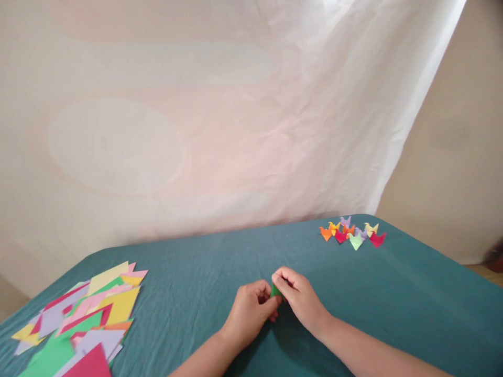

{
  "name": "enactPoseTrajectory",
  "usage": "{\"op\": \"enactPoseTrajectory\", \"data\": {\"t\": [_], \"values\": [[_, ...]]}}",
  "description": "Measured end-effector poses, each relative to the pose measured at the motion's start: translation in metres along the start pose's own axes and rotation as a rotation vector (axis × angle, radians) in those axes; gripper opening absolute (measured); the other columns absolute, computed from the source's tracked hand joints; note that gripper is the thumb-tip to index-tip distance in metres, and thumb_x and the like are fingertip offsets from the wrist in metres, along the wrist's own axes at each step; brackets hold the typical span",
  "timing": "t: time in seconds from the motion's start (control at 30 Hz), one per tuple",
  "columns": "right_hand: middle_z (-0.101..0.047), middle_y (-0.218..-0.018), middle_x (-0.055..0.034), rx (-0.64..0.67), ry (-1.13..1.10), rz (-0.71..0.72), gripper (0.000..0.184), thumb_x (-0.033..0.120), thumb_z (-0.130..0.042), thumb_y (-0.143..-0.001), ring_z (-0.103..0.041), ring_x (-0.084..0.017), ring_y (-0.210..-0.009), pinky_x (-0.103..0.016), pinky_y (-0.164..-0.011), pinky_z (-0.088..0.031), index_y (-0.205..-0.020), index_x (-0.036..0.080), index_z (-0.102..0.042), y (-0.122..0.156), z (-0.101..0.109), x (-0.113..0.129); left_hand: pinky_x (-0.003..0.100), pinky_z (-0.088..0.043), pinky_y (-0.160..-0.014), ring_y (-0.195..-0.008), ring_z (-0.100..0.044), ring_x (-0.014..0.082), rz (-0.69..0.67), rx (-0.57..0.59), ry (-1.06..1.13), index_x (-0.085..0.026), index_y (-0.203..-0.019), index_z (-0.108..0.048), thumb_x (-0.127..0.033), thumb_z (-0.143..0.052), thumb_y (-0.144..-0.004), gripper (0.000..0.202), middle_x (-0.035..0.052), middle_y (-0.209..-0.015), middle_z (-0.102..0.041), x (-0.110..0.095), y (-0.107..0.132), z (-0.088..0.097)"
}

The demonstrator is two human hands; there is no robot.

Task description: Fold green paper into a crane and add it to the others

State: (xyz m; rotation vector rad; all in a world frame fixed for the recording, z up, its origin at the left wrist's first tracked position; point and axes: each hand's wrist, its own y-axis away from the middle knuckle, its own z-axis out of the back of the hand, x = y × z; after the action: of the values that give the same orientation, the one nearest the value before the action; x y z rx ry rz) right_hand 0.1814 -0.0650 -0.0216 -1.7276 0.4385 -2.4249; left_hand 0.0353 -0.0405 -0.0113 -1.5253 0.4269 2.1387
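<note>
A small piece of folded green paper [276, 290] is pinched between my two hands near the middle of the table. My left hand [251, 309] grips it from the left, with the thumb along its lower edge. From the right, my right hand [301, 298] holds its upper part between thumb and fingertips. The fingers cover most of the paper, so its full shape is hidden.
A loose pile of coloured paper sheets [88, 309] lies at the left of the green-clothed table [188, 283]. Several small folded paper birds [356, 241] stand at the back right. Behind the table hangs a pale sheet [236, 131].
</note>
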Motion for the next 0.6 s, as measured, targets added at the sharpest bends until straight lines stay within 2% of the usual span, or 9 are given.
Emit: {"op": "enactPoseTrajectory", "data": {"t": [0.1,0.17,0.37,0.5,0.6], "values": [[-0.037,-0.061,0.0053,-0.071,0.031,-0.018,0.034,0.039,-0.038,-0.094,-0.040,-0.012,-0.059,-0.023,-0.056,-0.033,-0.065,0.021,-0.038,0.001,-0.004,-0.002,0.019,-0.037,-0.047,-0.044,-0.055,0.0107,0.069,0.066,0.117,-0.018,-0.065,-0.051,-0.029,-0.060,-0.077,0.019,-0.0017,-0.051,-0.062,0.000,-0.001,-0.002],[-0.038,-0.060,0.0051,-0.069,0.036,-0.022,0.036,0.042,-0.037,-0.095,-0.040,-0.012,-0.058,-0.023,-0.056,-0.033,-0.066,0.021,-0.039,0.001,-0.004,-0.002,0.019,-0.035,-0.045,-0.042,-0.054,0.0103,0.095,0.083,0.180,-0.018,-0.066,-0.050,-0.032,-0.061,-0.077,0.021,-0.0012,-0.050,-0.062,0.001,-0.003,0.000],[-0.050,-0.062,0.0042,0.091,0.022,-0.036,0.030,0.039,-0.046,-0.092,-0.046,-0.012,-0.058,-0.023,-0.057,-0.035,-0.070,0.019,-0.051,-0.004,0.004,-0.004,0.019,-0.035,-0.043,-0.041,-0.054,0.0103,0.077,-0.066,0.248,-0.018,-0.064,-0.048,-0.039,-0.065,-0.075,0.029,-0.0001,-0.048,-0.062,0.005,-0.008,0.009],[-0.046,-0.060,0.0047,0.036,0.123,0.029,0.031,0.033,-0.044,-0.093,-0.045,-0.012,-0.059,-0.023,-0.057,-0.033,-0.065,0.019,-0.047,-0.004,0.002,-0.004,0.020,-0.038,-0.045,-0.041,-0.053,0.0105,0.062,-0.068,0.266,-0.018,-0.064,-0.048,-0.043,-0.066,-0.074,0.033,-0.0008,-0.047,-0.060,0.006,-0.009,0.010],[-0.045,-0.059,0.0047,0.010,0.133,0.030,0.031,0.034,-0.045,-0.092,-0.044,-0.012,-0.058,-0.023,-0.055,-0.033,-0.065,0.020,-0.047,-0.003,0.001,-0.004,0.021,-0.040,-0.047,-0.045,-0.055,0.0111,0.052,-0.065,0.265,-0.017,-0.066,-0.051,-0.045,-0.066,-0.075,0.033,0.0000,-0.051,-0.062,0.011,-0.011,0.011]]}}
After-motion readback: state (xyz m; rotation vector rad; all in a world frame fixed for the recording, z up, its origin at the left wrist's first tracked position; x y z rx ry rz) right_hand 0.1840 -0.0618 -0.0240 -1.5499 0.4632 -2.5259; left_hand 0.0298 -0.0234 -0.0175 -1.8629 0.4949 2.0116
